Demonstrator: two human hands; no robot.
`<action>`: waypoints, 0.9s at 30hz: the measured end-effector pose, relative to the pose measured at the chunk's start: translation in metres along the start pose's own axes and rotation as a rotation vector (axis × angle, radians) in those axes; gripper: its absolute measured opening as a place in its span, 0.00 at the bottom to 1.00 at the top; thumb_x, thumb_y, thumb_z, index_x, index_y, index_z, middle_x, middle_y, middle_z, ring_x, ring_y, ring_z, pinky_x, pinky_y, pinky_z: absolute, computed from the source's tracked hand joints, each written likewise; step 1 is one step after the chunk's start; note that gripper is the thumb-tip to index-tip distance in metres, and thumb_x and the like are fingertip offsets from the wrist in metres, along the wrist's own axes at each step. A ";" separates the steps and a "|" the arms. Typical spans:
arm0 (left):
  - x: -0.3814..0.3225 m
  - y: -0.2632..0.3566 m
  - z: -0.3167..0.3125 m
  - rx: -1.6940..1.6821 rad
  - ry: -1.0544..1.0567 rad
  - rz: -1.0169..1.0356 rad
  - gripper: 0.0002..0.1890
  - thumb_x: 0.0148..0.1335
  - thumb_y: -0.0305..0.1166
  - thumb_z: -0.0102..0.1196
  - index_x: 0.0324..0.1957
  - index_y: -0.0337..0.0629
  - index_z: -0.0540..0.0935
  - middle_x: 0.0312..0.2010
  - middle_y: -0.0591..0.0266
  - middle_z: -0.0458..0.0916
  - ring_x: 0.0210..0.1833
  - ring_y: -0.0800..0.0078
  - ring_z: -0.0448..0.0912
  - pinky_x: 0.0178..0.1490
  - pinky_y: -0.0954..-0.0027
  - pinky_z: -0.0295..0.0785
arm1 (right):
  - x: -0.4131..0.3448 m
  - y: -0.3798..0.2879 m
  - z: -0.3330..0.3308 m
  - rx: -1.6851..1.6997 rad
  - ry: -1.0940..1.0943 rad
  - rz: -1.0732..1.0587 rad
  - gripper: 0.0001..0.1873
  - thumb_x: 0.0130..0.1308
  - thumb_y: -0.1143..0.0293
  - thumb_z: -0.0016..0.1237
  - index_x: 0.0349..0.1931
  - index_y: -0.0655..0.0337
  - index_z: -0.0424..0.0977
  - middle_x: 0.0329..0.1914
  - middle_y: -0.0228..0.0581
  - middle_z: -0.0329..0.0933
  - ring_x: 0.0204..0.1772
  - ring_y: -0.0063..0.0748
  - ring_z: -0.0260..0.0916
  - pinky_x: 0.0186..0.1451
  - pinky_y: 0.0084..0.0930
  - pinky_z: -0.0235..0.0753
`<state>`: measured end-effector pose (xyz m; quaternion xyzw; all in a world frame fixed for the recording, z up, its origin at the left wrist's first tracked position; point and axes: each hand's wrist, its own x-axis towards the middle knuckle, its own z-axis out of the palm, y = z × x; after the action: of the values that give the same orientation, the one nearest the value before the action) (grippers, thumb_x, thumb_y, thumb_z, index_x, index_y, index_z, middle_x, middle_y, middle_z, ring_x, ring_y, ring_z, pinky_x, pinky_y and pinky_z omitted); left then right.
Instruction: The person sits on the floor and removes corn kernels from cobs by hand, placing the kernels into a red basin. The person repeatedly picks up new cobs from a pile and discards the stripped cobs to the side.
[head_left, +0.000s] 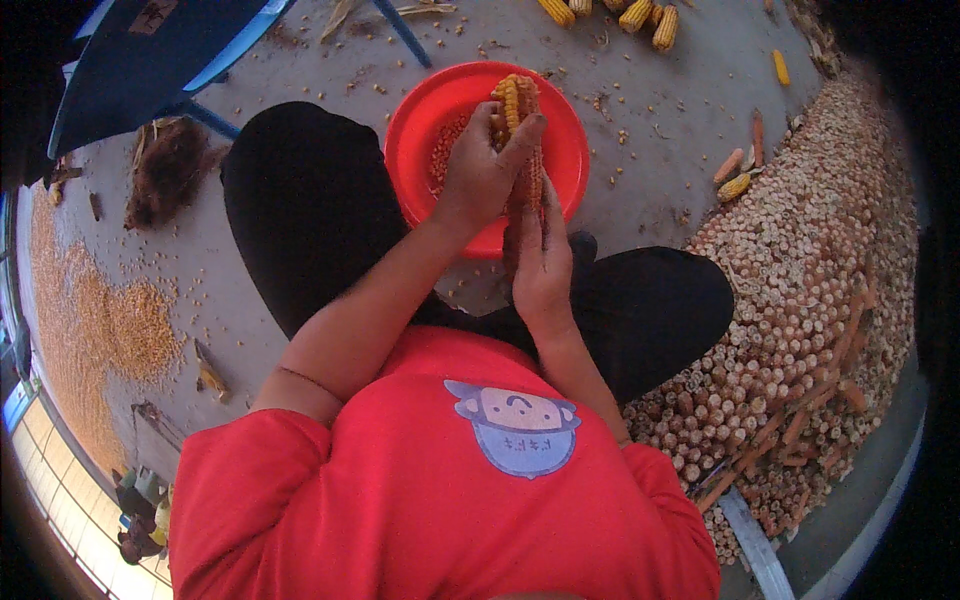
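Note:
Both my hands are over a round red plastic basin (564, 142) between my bent legs. My left hand (484, 161) grips a partly shelled ear of corn (513, 101), with rows of yellow kernels on one side and bare cob on the other. Beneath it, my right hand (541, 259) has its fingers stretched along a reddish bare cob (535, 180); whether this is the same ear or a second cob, I cannot tell. Loose kernels (448, 142) lie in the basin at its left side. The palm side of my right hand is partly hidden.
A large heap of stacked bare cobs (780, 300) fills the right side. Loose corn kernels (142, 330) are spread at the far left, near a clump of brown corn silk (171, 176). Blue chair (142, 82) stands at upper left. Unshelled ears (636, 15) lie beyond the basin.

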<state>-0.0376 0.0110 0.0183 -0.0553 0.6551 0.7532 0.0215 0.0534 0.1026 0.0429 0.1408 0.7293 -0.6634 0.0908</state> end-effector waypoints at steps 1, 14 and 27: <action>0.001 -0.001 0.000 0.022 -0.002 0.026 0.21 0.66 0.46 0.50 0.43 0.33 0.73 0.30 0.55 0.78 0.34 0.68 0.78 0.39 0.66 0.71 | -0.001 0.000 -0.001 -0.094 -0.007 -0.069 0.25 0.75 0.66 0.32 0.68 0.68 0.52 0.63 0.46 0.66 0.61 0.34 0.66 0.61 0.28 0.66; -0.001 -0.001 -0.011 0.247 -0.045 0.067 0.20 0.70 0.44 0.45 0.50 0.35 0.73 0.37 0.62 0.78 0.38 0.77 0.75 0.43 0.72 0.71 | -0.002 0.009 -0.005 0.205 -0.065 0.009 0.25 0.76 0.63 0.31 0.67 0.69 0.53 0.56 0.42 0.66 0.54 0.28 0.63 0.56 0.22 0.62; 0.005 -0.007 -0.010 -0.006 0.045 0.081 0.22 0.71 0.48 0.40 0.45 0.36 0.71 0.33 0.55 0.74 0.37 0.67 0.74 0.44 0.67 0.68 | 0.000 0.008 -0.009 0.217 -0.004 0.071 0.25 0.75 0.58 0.31 0.66 0.60 0.56 0.22 0.28 0.65 0.17 0.15 0.56 0.17 0.13 0.56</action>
<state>-0.0409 0.0014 0.0099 -0.0456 0.6548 0.7541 -0.0240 0.0566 0.1122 0.0369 0.1743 0.6477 -0.7350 0.0998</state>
